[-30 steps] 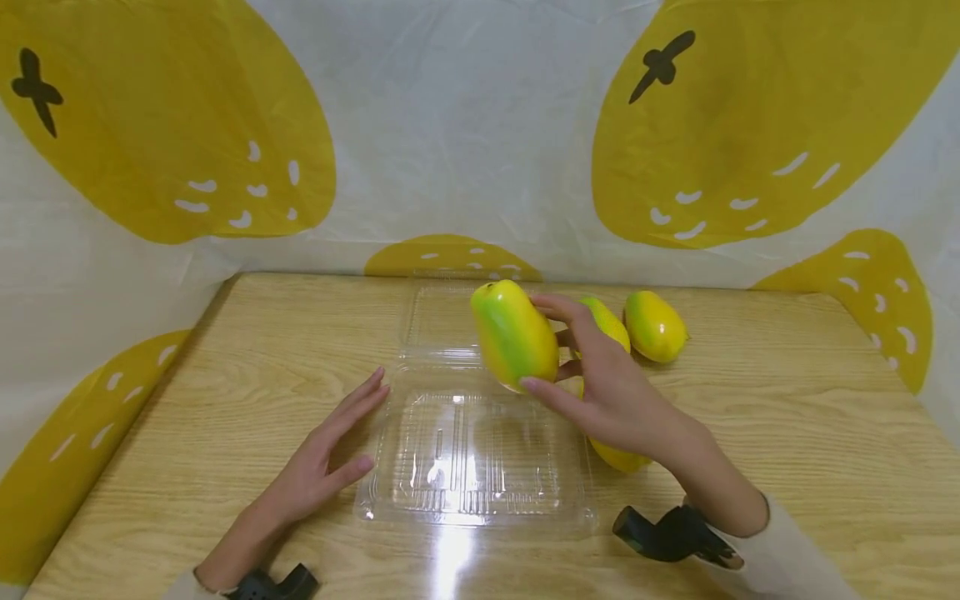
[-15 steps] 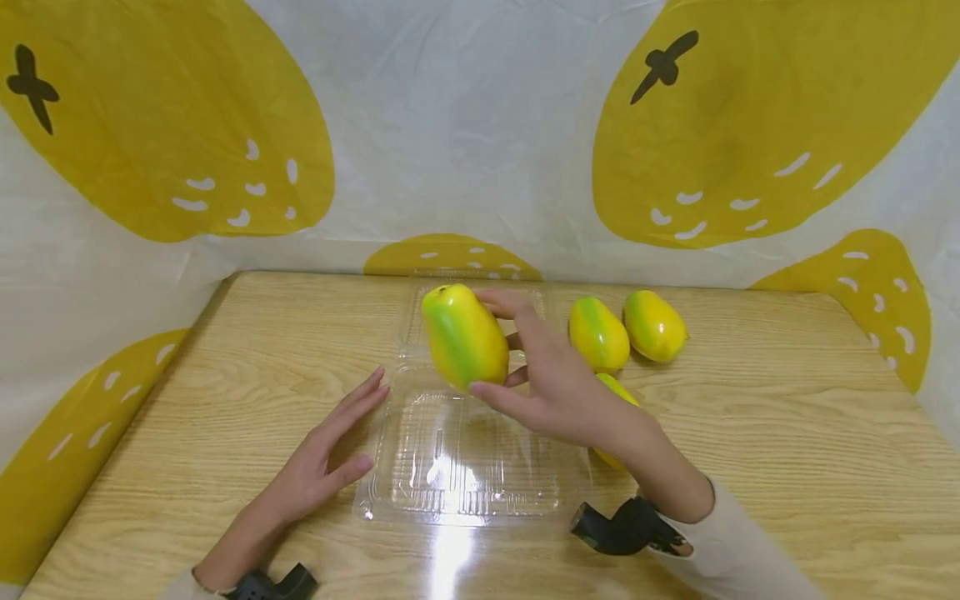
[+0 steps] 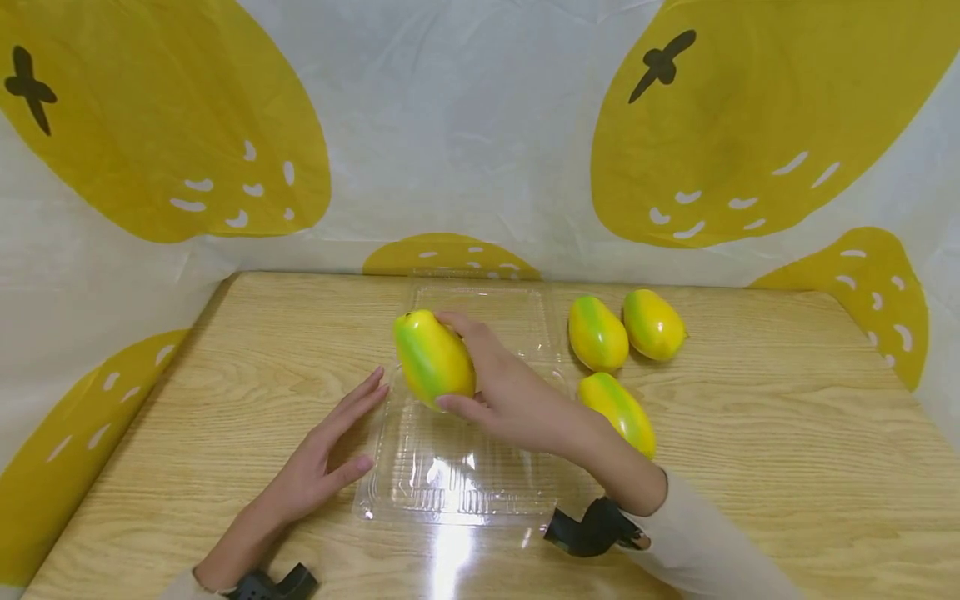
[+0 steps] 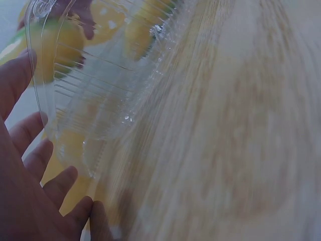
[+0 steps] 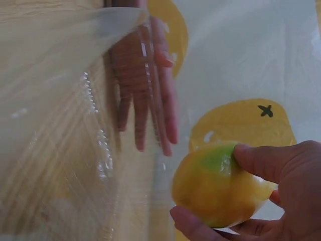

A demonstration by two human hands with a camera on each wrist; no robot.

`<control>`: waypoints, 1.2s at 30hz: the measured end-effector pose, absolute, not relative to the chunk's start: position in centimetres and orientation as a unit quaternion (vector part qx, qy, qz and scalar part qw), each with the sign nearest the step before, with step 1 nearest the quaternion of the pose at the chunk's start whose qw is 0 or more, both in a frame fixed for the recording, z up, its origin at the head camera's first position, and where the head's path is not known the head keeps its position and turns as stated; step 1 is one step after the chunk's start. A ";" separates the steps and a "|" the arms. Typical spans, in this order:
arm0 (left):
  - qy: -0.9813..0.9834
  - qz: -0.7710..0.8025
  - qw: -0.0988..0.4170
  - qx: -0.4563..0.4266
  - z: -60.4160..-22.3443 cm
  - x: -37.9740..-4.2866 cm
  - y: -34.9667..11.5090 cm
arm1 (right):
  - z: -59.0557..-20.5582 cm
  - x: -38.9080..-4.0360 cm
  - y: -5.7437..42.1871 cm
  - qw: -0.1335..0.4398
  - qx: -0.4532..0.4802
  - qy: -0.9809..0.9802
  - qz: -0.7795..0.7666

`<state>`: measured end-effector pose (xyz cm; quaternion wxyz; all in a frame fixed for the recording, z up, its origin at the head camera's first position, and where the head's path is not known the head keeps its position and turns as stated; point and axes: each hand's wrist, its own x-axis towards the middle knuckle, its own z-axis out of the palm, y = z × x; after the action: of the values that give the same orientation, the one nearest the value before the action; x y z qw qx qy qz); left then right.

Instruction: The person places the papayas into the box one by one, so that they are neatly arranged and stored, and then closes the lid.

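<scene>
- Right hand (image 3: 513,396): fingers and thumb curled round a yellow-green fruit (image 3: 431,357), opened only to its width.
- Held fruit: tilted, over the clear container (image 3: 487,492), towards its far left corner.
- Left hand (image 3: 318,462): fingers extended, slightly spread, gripping nothing; fingertips at the container's left rim, contact not confirmable.
- Three similar fruits (image 3: 597,333): on the wood-grain table (image 3: 780,433), right of the container.

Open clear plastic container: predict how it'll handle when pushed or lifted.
The clear, thin-walled plastic container would probably slide easily, looking light on the smooth wood-grain table. Its ribbed base suggests some stiffness; the transparent, opened lid might flop when lifted.
</scene>
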<state>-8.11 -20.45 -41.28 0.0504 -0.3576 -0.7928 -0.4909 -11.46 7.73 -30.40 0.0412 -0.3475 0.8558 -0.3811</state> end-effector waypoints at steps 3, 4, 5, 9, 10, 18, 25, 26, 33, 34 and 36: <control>-0.796 -0.488 0.049 -0.355 -41.3 -8.1 -20.4 | -31.0 -11.5 7.4 0.032 -0.354 0.862 -0.362; -0.797 -0.487 0.049 -0.354 -41.3 -8.1 -20.4 | -31.2 -11.6 7.2 0.030 -0.356 0.861 -0.361; -0.797 -0.486 0.049 -0.354 -41.3 -8.0 -20.4 | -31.3 -11.6 7.1 0.029 -0.357 0.861 -0.362; -0.796 -0.486 0.052 -0.356 -41.3 -8.1 -20.4 | -31.8 -11.8 6.8 0.033 -0.358 0.865 -0.351; -0.796 -0.486 0.052 -0.357 -41.3 -8.1 -20.4 | -31.9 -11.8 6.7 0.033 -0.359 0.867 -0.345; -0.801 -0.481 0.056 -0.352 -41.4 -8.0 -20.4 | -33.1 -11.8 6.4 0.040 -0.353 0.886 -0.298; -0.803 -0.483 0.054 -0.345 -41.5 -8.0 -20.4 | -33.9 -11.5 6.3 0.039 -0.353 0.892 -0.279; -0.803 -0.482 0.054 -0.345 -41.5 -8.0 -20.4 | -34.0 -11.5 6.3 0.039 -0.352 0.893 -0.277; -0.809 -0.480 0.048 -0.337 -41.6 -7.9 -20.4 | -34.3 -11.1 6.0 0.035 -0.347 0.900 -0.260; -0.809 -0.480 0.046 -0.336 -41.6 -7.9 -20.4 | -34.4 -11.1 5.9 0.034 -0.346 0.901 -0.259; -0.806 -0.482 0.048 -0.340 -41.6 -8.0 -20.4 | -34.5 -11.0 5.9 0.031 -0.345 0.902 -0.257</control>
<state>-8.01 -20.42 -41.55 0.0483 -0.3405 -0.8061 -0.4816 -10.98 5.89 -34.52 0.0308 -0.3450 0.9021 -0.2573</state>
